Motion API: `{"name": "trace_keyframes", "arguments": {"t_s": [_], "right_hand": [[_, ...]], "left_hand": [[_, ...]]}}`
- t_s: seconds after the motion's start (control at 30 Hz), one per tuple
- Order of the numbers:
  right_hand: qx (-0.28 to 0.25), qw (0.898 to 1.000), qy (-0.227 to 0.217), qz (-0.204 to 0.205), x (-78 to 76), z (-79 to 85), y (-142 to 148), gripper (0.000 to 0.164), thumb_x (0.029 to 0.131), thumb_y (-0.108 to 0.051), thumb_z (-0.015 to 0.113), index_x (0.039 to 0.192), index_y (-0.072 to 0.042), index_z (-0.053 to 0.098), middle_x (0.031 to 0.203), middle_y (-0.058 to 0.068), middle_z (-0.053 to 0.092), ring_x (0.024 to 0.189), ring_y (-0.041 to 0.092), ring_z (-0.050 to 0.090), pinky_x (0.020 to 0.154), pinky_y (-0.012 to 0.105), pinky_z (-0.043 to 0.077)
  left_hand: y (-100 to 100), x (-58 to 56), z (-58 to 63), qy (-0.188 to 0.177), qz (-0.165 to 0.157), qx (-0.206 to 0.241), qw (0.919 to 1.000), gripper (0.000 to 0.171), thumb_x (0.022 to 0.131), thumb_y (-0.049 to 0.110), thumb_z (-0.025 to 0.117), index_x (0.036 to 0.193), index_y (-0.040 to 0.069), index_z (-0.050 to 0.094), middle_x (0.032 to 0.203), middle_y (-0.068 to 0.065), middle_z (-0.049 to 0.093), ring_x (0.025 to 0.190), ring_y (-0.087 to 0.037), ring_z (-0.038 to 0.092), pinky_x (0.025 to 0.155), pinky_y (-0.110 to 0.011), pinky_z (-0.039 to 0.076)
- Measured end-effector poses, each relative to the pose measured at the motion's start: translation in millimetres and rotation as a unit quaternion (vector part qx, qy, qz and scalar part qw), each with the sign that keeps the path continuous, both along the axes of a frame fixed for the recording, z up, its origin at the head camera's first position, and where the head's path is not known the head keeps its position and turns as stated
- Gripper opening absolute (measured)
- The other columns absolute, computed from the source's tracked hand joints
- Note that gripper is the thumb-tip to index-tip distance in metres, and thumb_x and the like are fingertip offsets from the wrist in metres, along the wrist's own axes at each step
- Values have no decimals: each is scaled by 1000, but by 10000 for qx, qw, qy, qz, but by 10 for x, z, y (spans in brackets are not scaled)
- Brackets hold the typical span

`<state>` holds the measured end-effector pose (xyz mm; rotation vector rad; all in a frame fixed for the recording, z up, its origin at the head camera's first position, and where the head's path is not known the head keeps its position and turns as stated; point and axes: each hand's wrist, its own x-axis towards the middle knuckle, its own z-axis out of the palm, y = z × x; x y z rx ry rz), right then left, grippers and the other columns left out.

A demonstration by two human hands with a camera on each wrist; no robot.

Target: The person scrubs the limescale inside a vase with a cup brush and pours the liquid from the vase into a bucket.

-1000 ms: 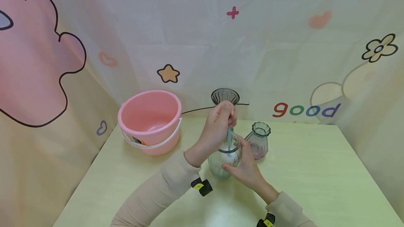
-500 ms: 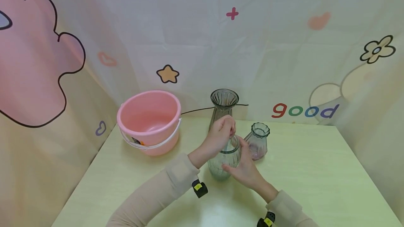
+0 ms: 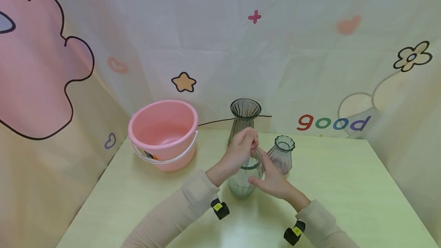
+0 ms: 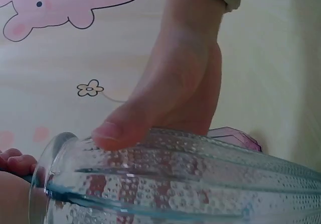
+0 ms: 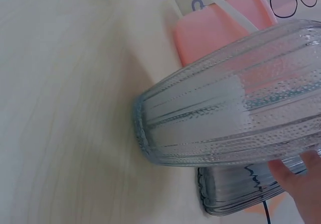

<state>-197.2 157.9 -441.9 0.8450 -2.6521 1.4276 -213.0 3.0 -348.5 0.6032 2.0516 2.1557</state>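
Observation:
A ribbed, clear greenish glass vase (image 3: 239, 186) stands on the table before me. My left hand (image 3: 237, 150) is fisted at its mouth and grips the blue handle of a sponge bottle brush. The white head of that brush (image 5: 210, 111) shows through the glass inside the vase in the right wrist view. My right hand (image 3: 275, 182) holds the vase from the right, thumb in front and fingers at the side near the neck. In the left wrist view the right thumb (image 4: 113, 133) lies against the bumpy glass below the rim.
A pink bucket (image 3: 170, 125) with a white handle stands at the back left. Behind the held vase is a tall grey glass vase (image 3: 245, 112). A smaller faceted glass vase (image 3: 280, 156) stands just right of it. A printed curtain (image 3: 213, 56) hangs behind the table.
My left hand has come down from above the vase, pushing the brush deeper into it, and now stays at the rim. My right thumb has shifted slightly to the right along the glass.

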Motion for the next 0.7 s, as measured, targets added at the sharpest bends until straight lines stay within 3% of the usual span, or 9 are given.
{"name": "trace_keyframes", "arguments": {"t_s": [0.13, 0.23, 0.57, 0.7], "right_hand": [[-172, 9995, 270, -19, 11, -21, -35, 90, 79, -19, 72, 146, -14, 12, 146, 15, 27, 130, 37, 33, 99, 61, 29], [-271, 9988, 412, -65, 21, -21, -54, 90, 77, -17, 73, 145, -12, 14, 146, 15, 26, 130, 36, 32, 99, 61, 29], [-526, 9968, 488, -346, 32, -47, -113, 90, 74, -18, 76, 143, -16, 18, 144, 11, 31, 129, 31, 34, 100, 58, 29], [-575, 9958, 574, -428, 39, -52, -133, 90, 73, -19, 76, 143, -17, 19, 141, 12, 35, 128, 32, 36, 99, 58, 30]], "left_hand": [[2, 0, 30, 119, -72, 396, 9991, 26, 99, 15, 31, 75, 7, 40, 65, -1, 35, 59, -13, 34, 56, -24, 31], [6, 22, 127, 376, -193, 498, 9979, 27, 100, 16, 30, 76, 6, 40, 66, -2, 34, 59, -13, 34, 58, -25, 31], [-32, 113, 730, 951, -420, 1103, 9884, 25, 98, 9, 30, 74, 4, 37, 65, -3, 30, 57, -13, 30, 56, -23, 28], [-46, 118, 827, 966, -404, 1208, 9871, 24, 97, 8, 30, 75, 4, 37, 65, -3, 30, 56, -13, 30, 56, -25, 27]]}}
